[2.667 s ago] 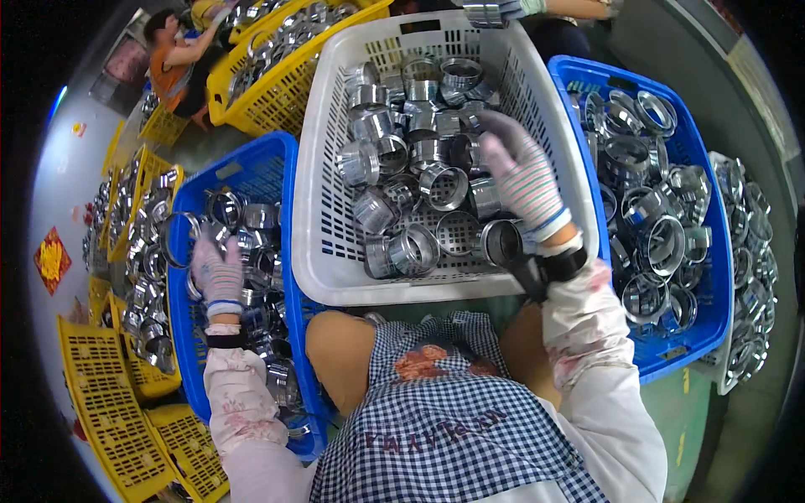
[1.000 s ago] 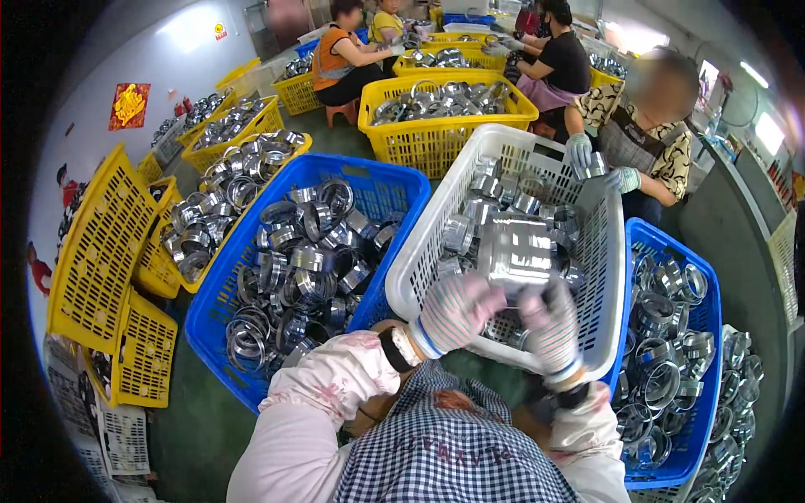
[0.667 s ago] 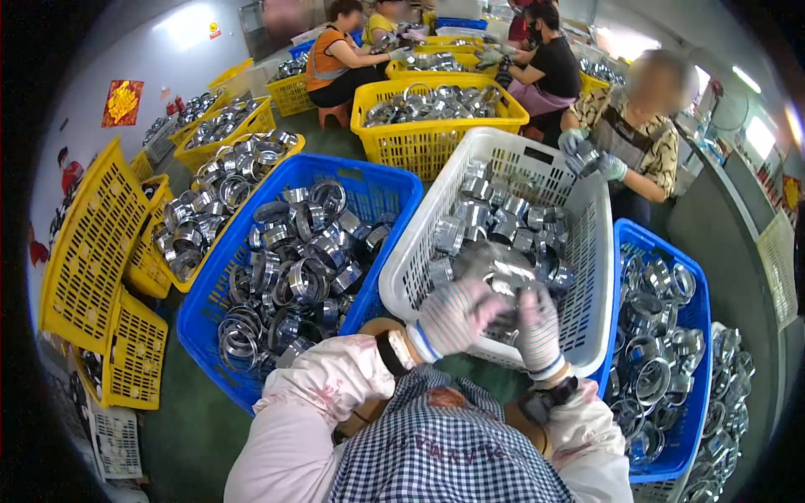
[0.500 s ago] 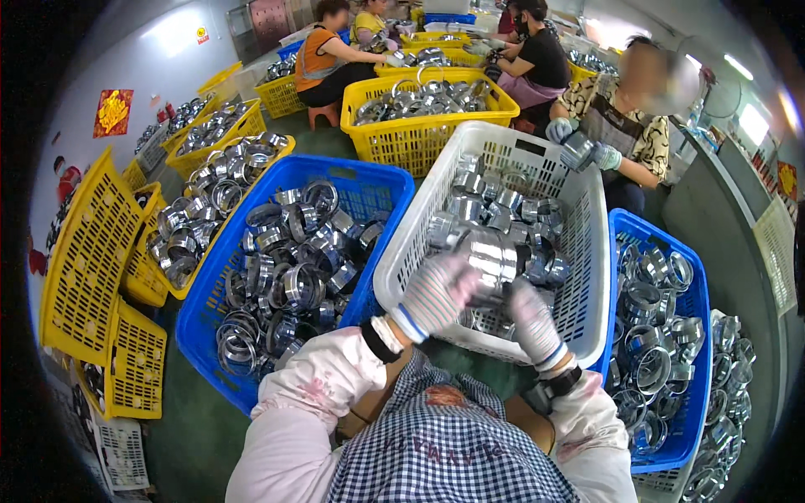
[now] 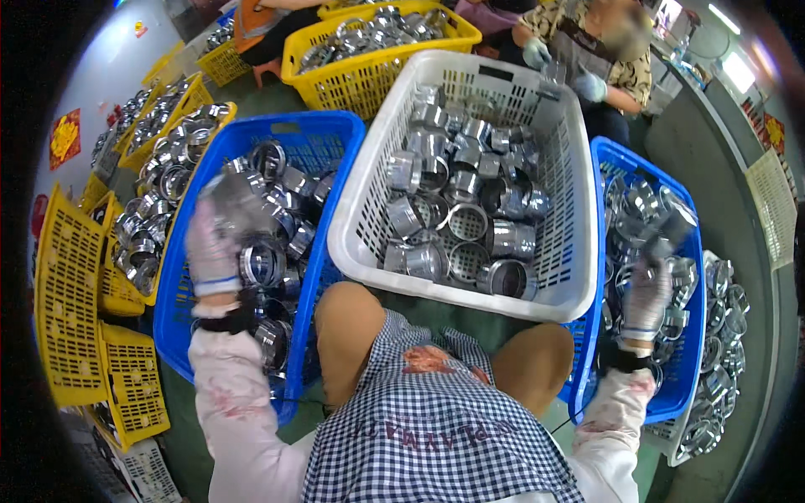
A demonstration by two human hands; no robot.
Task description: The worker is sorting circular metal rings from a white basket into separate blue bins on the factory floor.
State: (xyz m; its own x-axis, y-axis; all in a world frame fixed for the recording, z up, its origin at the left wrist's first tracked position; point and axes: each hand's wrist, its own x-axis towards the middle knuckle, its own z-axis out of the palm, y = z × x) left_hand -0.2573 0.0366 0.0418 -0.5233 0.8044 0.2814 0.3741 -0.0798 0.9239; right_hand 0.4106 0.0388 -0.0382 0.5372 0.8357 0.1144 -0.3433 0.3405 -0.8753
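My left hand, in a pale striped glove, is over the left blue basket, which is full of shiny metal rings. Its fingers are closed on a metal ring, smeared by motion. On the other side, my right hand, gloved alike, reaches over the right blue basket and grips another metal ring, also somewhat blurred. Between the two, the white basket holds several short, shiny metal cylinders, some upright and some on their sides.
Across the white basket sits a co-worker with gloved hands, one near a metal piece. A yellow basket of rings stands at the far side. Yellow crates are stacked at the left. More rings lie beyond the right basket.
My hands have parted from a metal cylinder stack held over the white basket. The left has moved out over the left blue basket, the right over the right one. The view has tilted down.
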